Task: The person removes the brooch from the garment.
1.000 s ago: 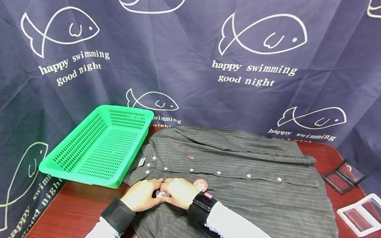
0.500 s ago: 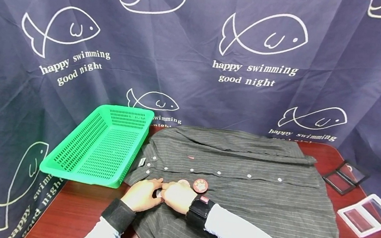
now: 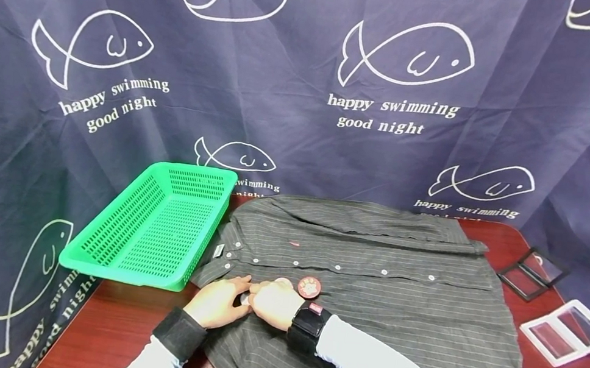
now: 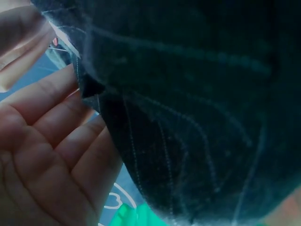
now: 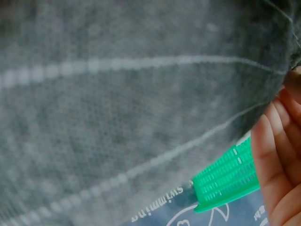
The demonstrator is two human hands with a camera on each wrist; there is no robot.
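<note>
A dark grey pinstriped shirt lies with its collar to the left. At its chest, just below the collar, my left hand pinches the cloth between thumb and fingers; in the left wrist view, its fingers press against the fabric. My right hand meets it from the right, fingers curled in. A small shiny disc, like a badge's back, shows in the gap between the hands, mostly hidden by fingers. A pale round badge and a red paw-print badge sit on the shirt beyond my right hand.
A green plastic basket stands left of the collar. Several framed clear display cases, one of them a white case, lie along the table's right side. A fish-print curtain hangs behind the red-brown table.
My right hand has shifted slightly towards me, uncovering the pale badge and more of the red one. Less of the shiny disc shows now. My left hand has barely moved.
</note>
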